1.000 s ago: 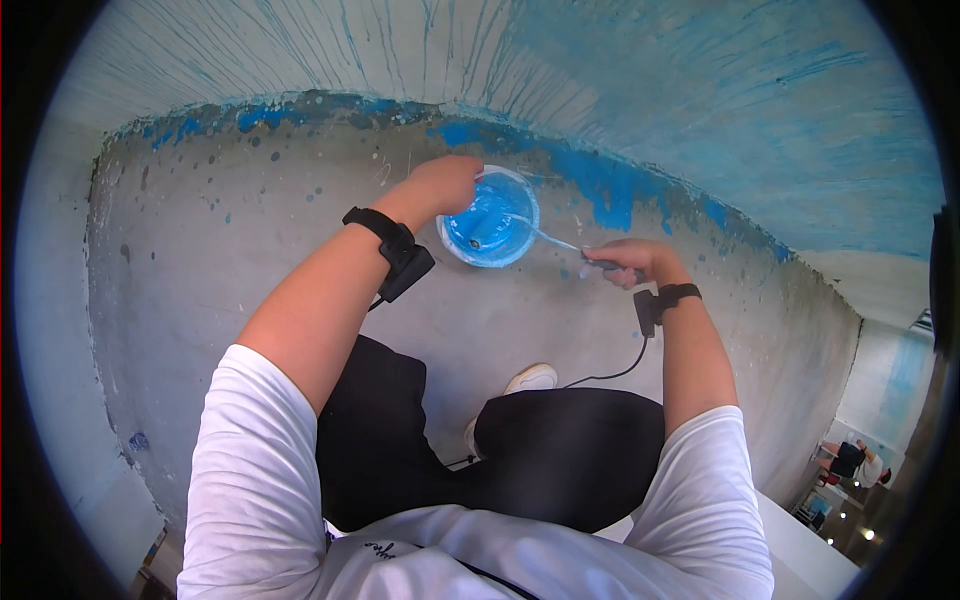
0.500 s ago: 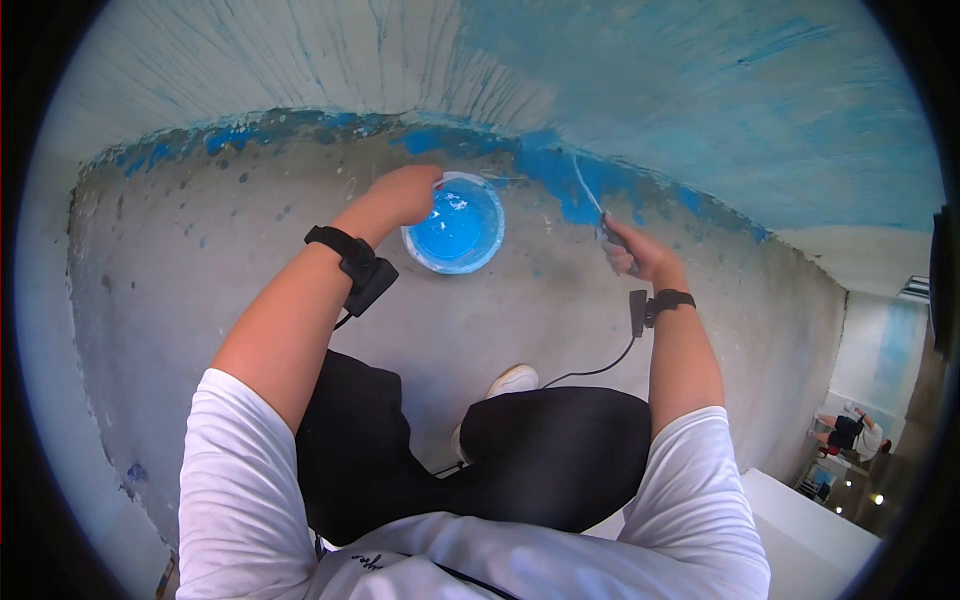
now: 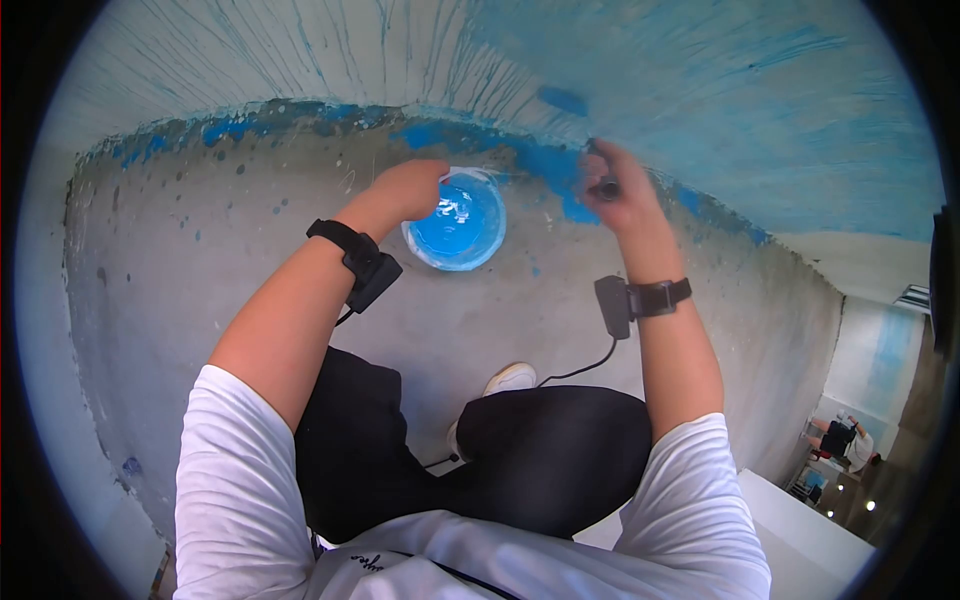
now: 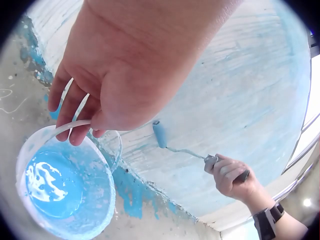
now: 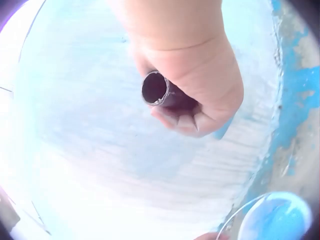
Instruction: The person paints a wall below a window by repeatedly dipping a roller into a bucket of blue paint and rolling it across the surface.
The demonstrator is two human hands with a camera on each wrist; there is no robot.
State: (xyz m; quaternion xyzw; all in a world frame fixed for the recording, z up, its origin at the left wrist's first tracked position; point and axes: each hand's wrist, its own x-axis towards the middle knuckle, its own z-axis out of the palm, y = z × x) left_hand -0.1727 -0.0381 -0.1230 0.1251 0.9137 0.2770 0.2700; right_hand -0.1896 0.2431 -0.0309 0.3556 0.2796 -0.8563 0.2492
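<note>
Left hand (image 3: 410,190): thumb pressed to the fingers, pinching the white bucket handle (image 4: 75,123); the fingers are lightly bent, with gaps between them. A black wrist device (image 3: 372,280) is strapped behind this hand.

Bucket (image 4: 100,187): just to the right of the left hand in the head view, hanging from or standing under its grip, with the grey floor (image 3: 250,280) beneath. Whether its base bears on that floor cannot be told. Blue paint (image 4: 52,185) lies inside (its surface carries bright reflections).

Roller sleeve (image 4: 159,134): ahead of the right hand, blue, at the streaked wall (image 4: 240,90); firm contact cannot be confirmed. A thin bent rod (image 4: 186,152) runs back from it towards the right hand.

Right hand (image 3: 625,195): well apart from the left hand, fingers curled firmly around the dark roller handle (image 4: 210,163), whose hollow end projects from the grip. A second wrist device (image 3: 613,305) sits behind this hand.
</note>
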